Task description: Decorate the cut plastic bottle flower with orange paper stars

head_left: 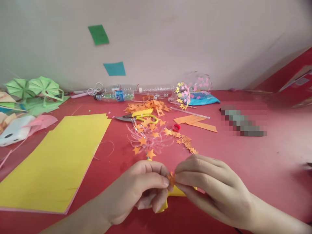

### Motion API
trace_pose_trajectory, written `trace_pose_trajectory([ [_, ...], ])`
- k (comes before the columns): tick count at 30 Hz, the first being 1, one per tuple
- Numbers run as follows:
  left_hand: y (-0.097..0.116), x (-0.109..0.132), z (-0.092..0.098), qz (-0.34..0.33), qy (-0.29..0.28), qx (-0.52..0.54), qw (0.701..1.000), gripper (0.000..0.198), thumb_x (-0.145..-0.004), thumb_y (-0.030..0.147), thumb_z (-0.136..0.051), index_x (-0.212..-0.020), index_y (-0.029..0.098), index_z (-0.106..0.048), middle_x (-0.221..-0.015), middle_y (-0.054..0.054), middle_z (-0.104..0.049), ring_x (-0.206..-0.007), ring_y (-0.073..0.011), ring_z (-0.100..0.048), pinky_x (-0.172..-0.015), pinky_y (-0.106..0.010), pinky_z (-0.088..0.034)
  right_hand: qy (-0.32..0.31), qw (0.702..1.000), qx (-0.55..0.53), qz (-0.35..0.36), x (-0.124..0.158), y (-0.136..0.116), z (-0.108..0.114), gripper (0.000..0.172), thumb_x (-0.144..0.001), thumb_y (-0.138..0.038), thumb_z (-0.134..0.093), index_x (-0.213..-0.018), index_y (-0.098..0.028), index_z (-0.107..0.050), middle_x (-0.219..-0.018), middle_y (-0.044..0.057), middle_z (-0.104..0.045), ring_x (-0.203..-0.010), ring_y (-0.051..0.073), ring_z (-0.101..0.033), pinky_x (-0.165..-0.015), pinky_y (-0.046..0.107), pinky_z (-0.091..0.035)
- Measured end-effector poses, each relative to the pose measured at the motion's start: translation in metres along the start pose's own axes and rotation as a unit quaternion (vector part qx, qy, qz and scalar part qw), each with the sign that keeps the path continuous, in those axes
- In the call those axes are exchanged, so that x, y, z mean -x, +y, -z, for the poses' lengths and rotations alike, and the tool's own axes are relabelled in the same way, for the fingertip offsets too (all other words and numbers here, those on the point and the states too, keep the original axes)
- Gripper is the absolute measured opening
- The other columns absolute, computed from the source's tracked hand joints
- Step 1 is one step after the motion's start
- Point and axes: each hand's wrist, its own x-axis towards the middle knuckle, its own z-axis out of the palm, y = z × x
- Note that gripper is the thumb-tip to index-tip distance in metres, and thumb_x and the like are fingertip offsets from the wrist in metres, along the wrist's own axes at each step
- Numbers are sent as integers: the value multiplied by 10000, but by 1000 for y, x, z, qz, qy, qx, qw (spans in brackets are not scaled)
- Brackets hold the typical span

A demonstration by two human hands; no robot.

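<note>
Between the fingertips of both hands is a small orange paper star [171,179]. My left hand [143,185] is closed, pinching its left side with thumb and forefinger. The fingers of my right hand [209,185] are pressed together at its right side. Under the hands lies a yellow object [177,191], mostly hidden, so its kind is unclear. Just beyond stands a clear plastic piece cut into curled strips [149,140], with several orange stars on its strips. A trail of loose orange stars [185,141] lies to its right, near a red bottle cap [176,127].
Yellow paper sheets [53,162] cover the left side. Behind the strips lie scissors [124,119], a yellow cutter [141,112] and orange paper scraps [148,106]. Clear bottles [119,95] line the wall. Orange paper strips [196,122] and a pixelated dark object [241,122] are right.
</note>
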Motion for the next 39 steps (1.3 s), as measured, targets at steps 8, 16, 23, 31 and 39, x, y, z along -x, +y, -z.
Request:
trace_pose_trajectory([
  [8,-3,1,-1,2,9,-41,999,120,-806,273,-488,-737,178,-509,-457,50,-451,-419,-60,-321,-384,-166,-187,-11,999,-15,-26,2,-1,-2,207,-851,-15,-526,-1001,-158,-530,-843,59,-621,-732,134,-554,-640,254,-482],
  [16,-11,-3,12,-435,348,-598,576,139,-824,156,-557,-946,175,-619,-807,-57,-598,-732,-184,-558,-657,-316,-459,58,988,29,-143,-11,8,-4,130,-883,-78,-499,-834,-193,-536,-657,-19,-542,-540,72,-471,-504,177,-394],
  [23,-12,-18,14,-431,377,-690,443,139,-788,199,-595,-913,152,-632,-953,-122,-562,-837,-254,-512,-729,-419,-452,24,983,37,-176,-14,13,-8,115,-885,-117,-481,-844,-207,-540,-553,-66,-524,-446,52,-455,-440,161,-343],
  [31,-15,-25,18,-450,363,-665,473,123,-773,72,-590,-859,144,-639,-940,-100,-549,-809,-222,-472,-720,-384,-416,-5,958,-65,-279,-26,13,-11,90,-835,-155,-509,-767,-201,-544,-469,-94,-430,-391,51,-392,-395,153,-313],
  [39,-18,-25,17,-455,359,-652,489,143,-766,38,-577,-852,143,-624,-932,-90,-547,-806,-212,-471,-727,-377,-405,-3,916,-151,-370,-33,11,-18,76,-771,-153,-492,-715,-203,-496,-454,-97,-385,-396,58,-357,-392,154,-297],
])
